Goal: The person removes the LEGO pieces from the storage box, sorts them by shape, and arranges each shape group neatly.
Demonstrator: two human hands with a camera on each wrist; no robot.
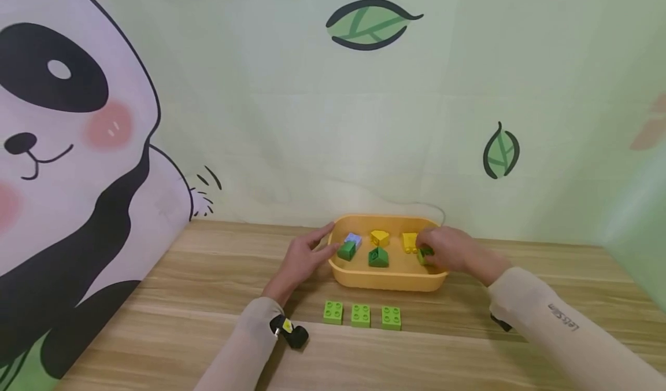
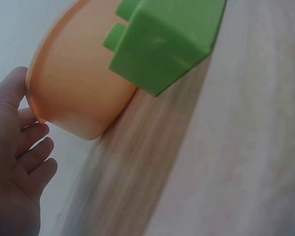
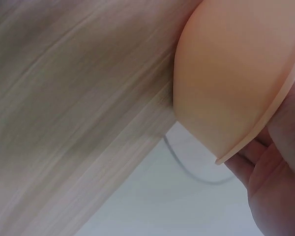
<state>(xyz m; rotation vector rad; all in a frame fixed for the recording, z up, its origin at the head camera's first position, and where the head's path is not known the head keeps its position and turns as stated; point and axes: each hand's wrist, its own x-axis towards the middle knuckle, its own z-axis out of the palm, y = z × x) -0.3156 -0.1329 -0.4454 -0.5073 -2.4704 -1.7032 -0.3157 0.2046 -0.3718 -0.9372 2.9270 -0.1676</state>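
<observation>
My left hand (image 1: 304, 259) holds the left end of an orange plastic basket (image 1: 387, 281), its thumb over the rim. In the left wrist view, several fingers (image 2: 37, 155) are loosely bent beside the basket's outer wall. Reaching over the right end, my right hand (image 1: 450, 249) has bent fingers on a green toy brick (image 1: 422, 258), mostly hidden under them. Inside the basket lie a dark green brick (image 1: 347, 250), a green sloped brick (image 1: 378, 257), a lilac brick (image 1: 353, 239), a yellow sloped brick (image 1: 380, 238) and a yellow studded brick (image 1: 410, 242).
In front of the basket, three light green studded bricks (image 1: 333, 313), (image 1: 361, 316), (image 1: 391, 318) stand in a row on the wooden table (image 1: 208, 298). A pale backdrop with a panda (image 1: 67, 119) and leaves rises behind. A thin cable (image 1: 439, 209) curves behind the basket.
</observation>
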